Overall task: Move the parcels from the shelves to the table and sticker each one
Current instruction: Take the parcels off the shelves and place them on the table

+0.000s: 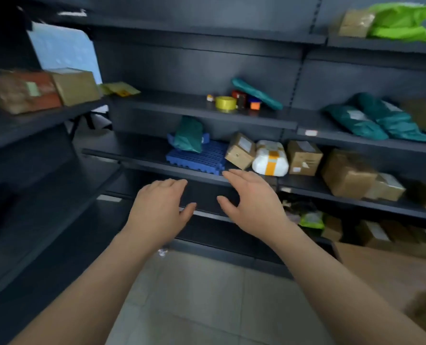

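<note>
Dark metal shelves [202, 174] fill the view, with parcels on several levels. On the middle shelf lie a blue slatted plastic piece [197, 159] with a green bag parcel [189, 134] on it, a tilted small cardboard box [240, 150], a white parcel with orange tape [270, 158] and another brown box [304, 158]. My left hand [159, 207] and my right hand [251, 202] are both stretched out in front of that shelf's edge, fingers straight, holding nothing. The right fingertips are just below the blue piece.
A yellow tape roll [226, 102] and small coloured items sit on the shelf above. Green bag parcels [376, 120] and more brown boxes [348, 174] lie to the right. Boxes [22, 90] stand on the left shelving. A large cardboard box [391, 270] is low right on the tiled floor.
</note>
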A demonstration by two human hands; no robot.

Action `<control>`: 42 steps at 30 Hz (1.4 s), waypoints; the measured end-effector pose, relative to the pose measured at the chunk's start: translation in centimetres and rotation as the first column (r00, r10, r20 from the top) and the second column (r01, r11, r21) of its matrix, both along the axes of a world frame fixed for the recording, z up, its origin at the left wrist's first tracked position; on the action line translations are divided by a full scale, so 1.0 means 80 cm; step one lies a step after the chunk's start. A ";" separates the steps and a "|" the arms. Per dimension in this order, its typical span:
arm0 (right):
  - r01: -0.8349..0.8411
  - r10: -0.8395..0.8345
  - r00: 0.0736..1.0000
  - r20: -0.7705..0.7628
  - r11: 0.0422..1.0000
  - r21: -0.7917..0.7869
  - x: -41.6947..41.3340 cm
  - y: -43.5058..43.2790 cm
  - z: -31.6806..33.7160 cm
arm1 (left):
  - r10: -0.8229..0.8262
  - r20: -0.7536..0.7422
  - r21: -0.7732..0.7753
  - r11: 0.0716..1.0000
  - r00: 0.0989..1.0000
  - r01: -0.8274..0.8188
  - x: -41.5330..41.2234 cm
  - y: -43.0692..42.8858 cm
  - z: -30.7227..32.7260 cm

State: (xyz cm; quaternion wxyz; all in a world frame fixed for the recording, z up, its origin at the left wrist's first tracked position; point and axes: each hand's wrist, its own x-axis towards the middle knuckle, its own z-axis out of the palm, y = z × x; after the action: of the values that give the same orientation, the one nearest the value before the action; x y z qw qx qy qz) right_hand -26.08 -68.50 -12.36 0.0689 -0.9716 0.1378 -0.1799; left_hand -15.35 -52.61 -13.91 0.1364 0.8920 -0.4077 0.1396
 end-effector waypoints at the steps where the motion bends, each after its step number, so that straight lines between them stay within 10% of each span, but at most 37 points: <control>1: -0.040 0.040 0.999 0.010 0.999 0.001 0.034 0.007 0.004 | 0.040 0.009 0.002 0.999 0.999 -0.040 0.026 0.014 0.007; 24: -0.533 0.517 0.843 0.148 0.839 0.107 0.653 0.114 0.097 | 0.692 -0.067 -0.091 0.713 0.719 -0.695 0.502 0.202 0.115; 42: -0.652 0.657 0.749 -0.086 0.754 0.083 0.915 0.180 0.122 | 0.628 -0.465 -0.237 0.591 0.624 -0.771 0.724 0.221 0.110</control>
State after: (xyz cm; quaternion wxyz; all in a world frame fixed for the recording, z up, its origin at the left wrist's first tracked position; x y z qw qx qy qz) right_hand 47.16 -54.11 -2.61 0.1431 -0.9647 -0.2033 -0.0874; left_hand 42.56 -34.91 -5.10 0.3217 0.9387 0.0518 0.1127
